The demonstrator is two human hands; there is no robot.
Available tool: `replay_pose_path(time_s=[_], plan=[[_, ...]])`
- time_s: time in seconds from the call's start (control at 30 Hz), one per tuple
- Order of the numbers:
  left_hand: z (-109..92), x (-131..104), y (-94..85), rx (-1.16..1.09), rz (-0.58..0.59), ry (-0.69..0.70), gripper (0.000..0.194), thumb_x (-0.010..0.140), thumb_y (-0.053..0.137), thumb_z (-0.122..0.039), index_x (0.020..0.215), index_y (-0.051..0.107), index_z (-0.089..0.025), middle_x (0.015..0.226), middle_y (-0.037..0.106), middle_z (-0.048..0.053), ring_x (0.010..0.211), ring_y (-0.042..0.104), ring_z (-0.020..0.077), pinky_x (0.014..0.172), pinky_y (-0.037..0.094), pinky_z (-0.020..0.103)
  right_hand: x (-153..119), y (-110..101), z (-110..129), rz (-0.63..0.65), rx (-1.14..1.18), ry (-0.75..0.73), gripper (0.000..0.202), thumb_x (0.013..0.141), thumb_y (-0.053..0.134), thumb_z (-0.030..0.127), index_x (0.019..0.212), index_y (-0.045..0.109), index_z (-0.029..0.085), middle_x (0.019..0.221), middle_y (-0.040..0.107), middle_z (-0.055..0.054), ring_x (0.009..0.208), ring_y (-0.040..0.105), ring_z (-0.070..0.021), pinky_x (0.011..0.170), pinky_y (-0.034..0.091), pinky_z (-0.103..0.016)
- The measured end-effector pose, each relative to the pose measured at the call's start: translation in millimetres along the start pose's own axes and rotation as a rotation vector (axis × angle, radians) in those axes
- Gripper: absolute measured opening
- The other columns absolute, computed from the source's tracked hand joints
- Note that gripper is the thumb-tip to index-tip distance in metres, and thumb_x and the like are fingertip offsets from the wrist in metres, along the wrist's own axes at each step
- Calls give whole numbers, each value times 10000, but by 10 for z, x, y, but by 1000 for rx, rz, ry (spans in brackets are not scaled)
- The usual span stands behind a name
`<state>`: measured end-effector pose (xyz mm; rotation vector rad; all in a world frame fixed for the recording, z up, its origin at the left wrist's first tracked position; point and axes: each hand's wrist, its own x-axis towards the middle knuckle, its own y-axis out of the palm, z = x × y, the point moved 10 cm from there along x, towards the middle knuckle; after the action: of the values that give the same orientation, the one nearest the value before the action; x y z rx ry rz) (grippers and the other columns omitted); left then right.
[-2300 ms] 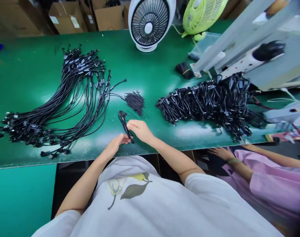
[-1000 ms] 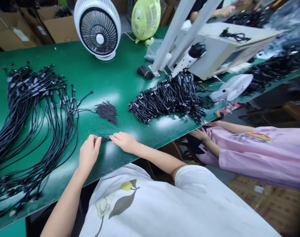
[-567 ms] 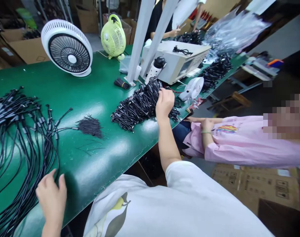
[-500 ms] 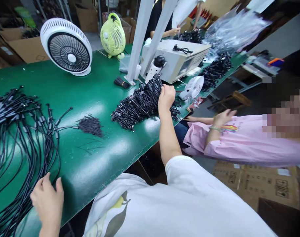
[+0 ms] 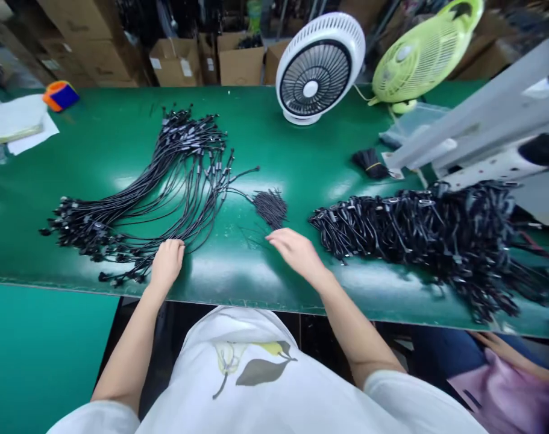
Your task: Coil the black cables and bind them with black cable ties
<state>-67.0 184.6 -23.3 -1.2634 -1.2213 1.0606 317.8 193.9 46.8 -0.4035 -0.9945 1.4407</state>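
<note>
My left hand (image 5: 168,263) is closed at the near side of a spread of black cables (image 5: 141,190) with small plugs at their ends; its fingers curl round one or more of them. Just below a small heap of thin black twist ties (image 5: 270,207), my right hand (image 5: 296,250) has its fingers pressed together, pointing left. Whether a tie sits between those fingertips is too small to tell. A long pile of bundled black cables (image 5: 392,226) lies to the right of that hand.
A white fan (image 5: 311,89) and a green fan (image 5: 425,57) stand at the back of the green table (image 5: 251,144). Metal posts (image 5: 486,102) and a spotted bottle (image 5: 482,160) are at right. Papers (image 5: 23,120) and an orange-blue tape roll (image 5: 59,95) lie far left.
My view has swung left. My right hand has left the bundled cable pile and come to the twist ties. My left hand, open before, has closed at the loose cables.
</note>
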Motion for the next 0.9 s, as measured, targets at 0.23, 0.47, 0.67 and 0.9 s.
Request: replay_pose_path(time_s=[0.23, 0.47, 0.67, 0.9], plan=[[-11, -173, 63, -9, 99, 88, 240, 929, 443, -214, 1093, 608, -153, 1013, 627, 137, 936, 574, 287, 807, 448, 386, 541, 1934, 1234, 536, -232, -457, 349, 963, 408, 155, 1258, 589, 194, 1285, 586, -110, 1025, 591, -203, 832, 469, -333], [242, -334, -166, -124, 5, 22, 299, 973, 389, -274, 1174, 585, -173, 1124, 629, 129, 1030, 576, 265, 880, 460, 378, 708, 2460, 1556, 594, -315, -698, 286, 989, 341, 172, 1051, 616, 122, 1073, 617, -142, 1009, 501, -223, 860, 367, -354], [-3, -348, 66, -297, 65, 106, 331, 904, 515, -197, 1222, 586, -139, 1206, 612, 173, 1104, 546, 317, 966, 415, 462, 697, 2456, 1475, 634, -343, -757, 255, 979, 366, 186, 1029, 608, 126, 1030, 613, -138, 982, 492, -232, 871, 346, -371], [345, -387, -134, -525, -59, -54, 148, 907, 511, -242, 912, 645, -181, 919, 671, 103, 935, 595, 257, 944, 416, 415, 931, 1858, 1849, 540, -137, -823, 277, 997, 324, 204, 1026, 595, 154, 937, 617, -90, 926, 516, -197, 909, 380, -353]])
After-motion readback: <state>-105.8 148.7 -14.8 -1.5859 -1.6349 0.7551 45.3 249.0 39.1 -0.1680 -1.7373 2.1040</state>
